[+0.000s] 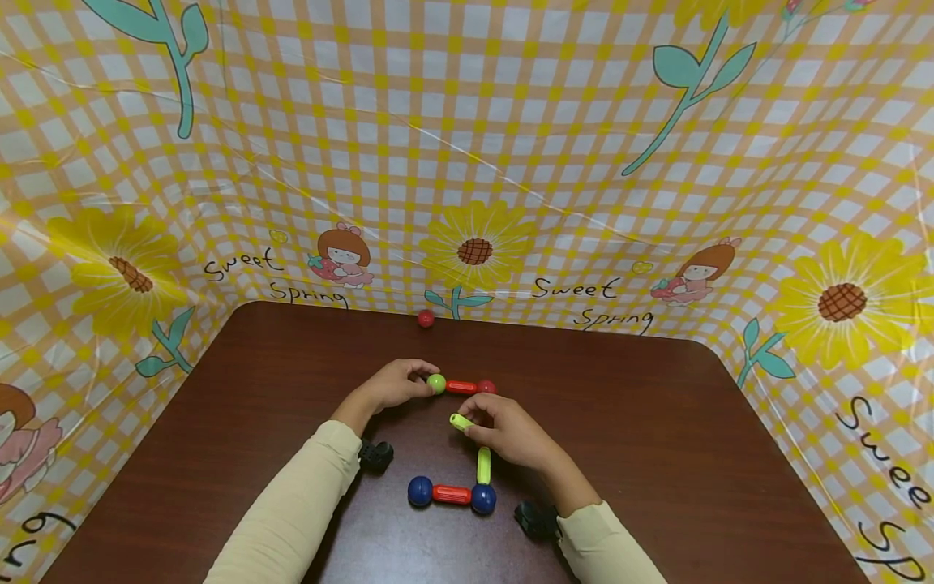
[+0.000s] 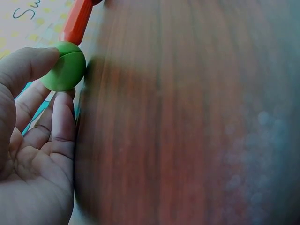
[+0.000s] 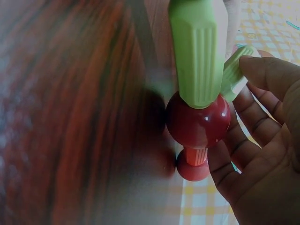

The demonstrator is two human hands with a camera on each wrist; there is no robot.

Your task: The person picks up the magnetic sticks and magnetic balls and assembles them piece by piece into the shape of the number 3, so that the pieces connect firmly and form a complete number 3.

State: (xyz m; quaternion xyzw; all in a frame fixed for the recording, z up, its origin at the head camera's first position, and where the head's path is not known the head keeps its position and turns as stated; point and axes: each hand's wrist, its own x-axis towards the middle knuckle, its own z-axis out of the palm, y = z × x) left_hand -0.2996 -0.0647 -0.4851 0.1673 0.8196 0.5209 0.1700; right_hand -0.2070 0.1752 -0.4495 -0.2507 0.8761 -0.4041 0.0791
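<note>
My left hand (image 1: 394, 384) pinches a green ball (image 1: 436, 384) between thumb and fingertips. A red rod (image 1: 461, 387) joins that ball to a red ball (image 1: 486, 388) on its right. Between thumb and fingers, my right hand (image 1: 511, 430) holds a loose yellow-green rod (image 1: 460, 422). In the right wrist view, another yellow-green rod (image 3: 199, 56) meets a red ball (image 3: 199, 119) beside the fingers, with a short red rod (image 3: 196, 155) behind. In the head view this second yellow-green rod (image 1: 484, 465) rises from a blue ball (image 1: 483, 498); the right hand hides its far end.
Nearer me, a red rod (image 1: 452, 494) links the blue ball to a second blue ball (image 1: 420, 491). One loose red ball (image 1: 426, 319) lies at the table's back edge. A checked cloth (image 1: 474, 162) encloses the brown table (image 1: 620, 397) at the back and sides.
</note>
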